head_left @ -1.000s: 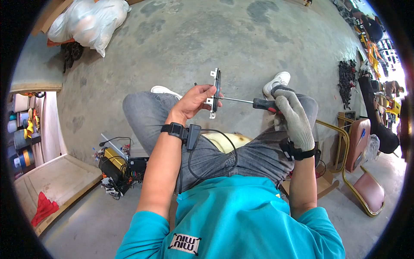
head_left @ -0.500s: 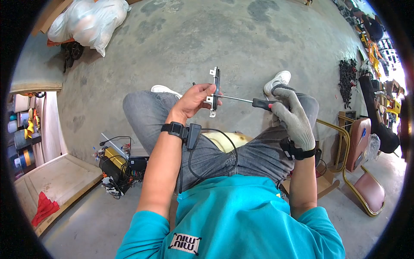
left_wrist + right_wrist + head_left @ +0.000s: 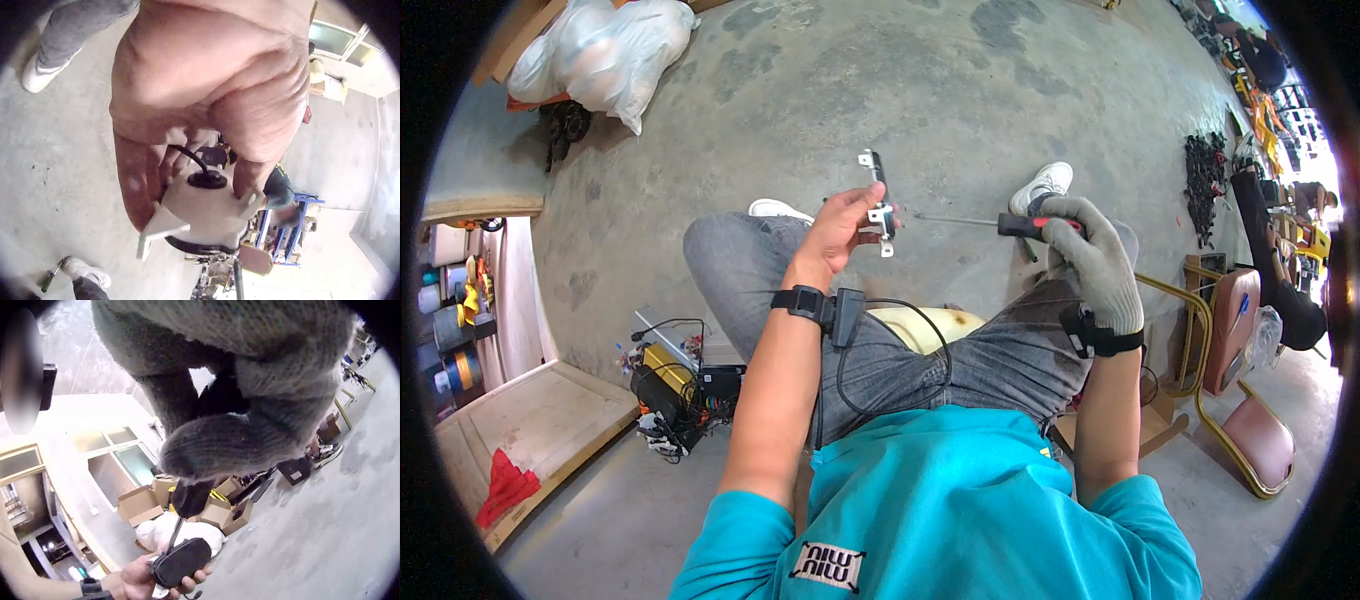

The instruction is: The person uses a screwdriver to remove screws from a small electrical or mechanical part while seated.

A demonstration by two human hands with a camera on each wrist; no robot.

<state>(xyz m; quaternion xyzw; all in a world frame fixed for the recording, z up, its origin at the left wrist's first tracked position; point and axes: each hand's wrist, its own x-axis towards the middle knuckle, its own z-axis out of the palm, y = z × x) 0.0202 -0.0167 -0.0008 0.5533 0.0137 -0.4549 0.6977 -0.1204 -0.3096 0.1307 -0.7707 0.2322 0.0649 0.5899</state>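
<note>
My bare left hand [image 3: 838, 232] grips a small white housing [image 3: 203, 203] with mounting tabs and a black oval front [image 3: 181, 564]. Fingers and thumb lie on its two sides; a short black cable [image 3: 199, 161] comes out of a round black grommet at the back. In my right hand [image 3: 1095, 260], which wears a grey knitted glove, is a screwdriver with a black and red handle [image 3: 1022, 227]. Its thin shaft [image 3: 962, 220] points left at the housing, and in the head view a small gap shows between tip and housing.
A green-handled tool [image 3: 1029, 250] lies on the floor beside the right shoe [image 3: 1045, 188]. To the left are a pile of electronics and cables [image 3: 675, 385] and a wooden board with a red cloth [image 3: 507, 487]. A gold-framed chair [image 3: 1205, 350] stands at the right.
The left hand has shifted slightly left and tilted the housing. The right hand has drawn back to the right with the screwdriver, whose tip has come away from the housing.
</note>
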